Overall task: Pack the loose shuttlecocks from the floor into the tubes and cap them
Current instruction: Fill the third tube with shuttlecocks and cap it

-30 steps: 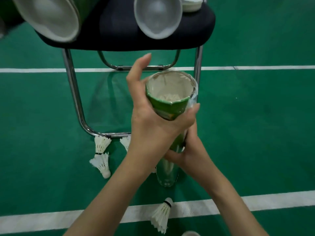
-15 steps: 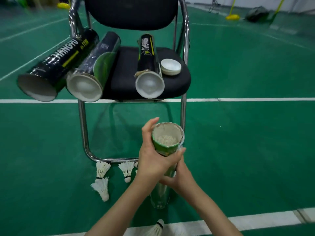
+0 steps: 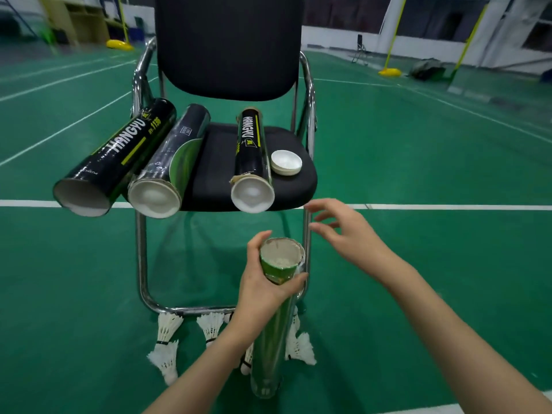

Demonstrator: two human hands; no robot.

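Tube in hand (image 3: 276, 297): held upright at 6 o'clock of the view, base near the floor (image 3: 418, 180), mouth uncapped; white feathers show a little below the rim, so it looks nearly full.
Left hand (image 3: 263, 282): grip clamped round the upper part of the tube, thumb near the rim, fingers wrapped round the far side.
Right hand (image 3: 346, 231): grip apart, fingers spread and holding nothing, at 2 o'clock of the tube mouth, directed toward the chair seat.
Caps (image 3: 286, 162): a small white stack on the chair (image 3: 230, 49) seat at 12 o'clock of the held tube, just beside the right-hand lying tube.
Tubes on chair (image 3: 251, 156): three lying on the seat with ends toward the camera; the leftmost appears open, the other two appear capped.
Loose shuttlecocks (image 3: 167, 339): several on the floor under the chair frame, from 8 to 5 o'clock of the tube base.
Handling, tube: judged light thin-walled card with a glossy, slippery sleeve; hold mid-to-upper body with even pressure, as squeezing near the mouth could ovalise the rim and hinder capping.
Handling, shuttlecock: judged very light, feathers brittle; take by the cork end, insert cork first.
Handling, cap: judged thin flexible plastic; pinch at the edge, seat squarely.
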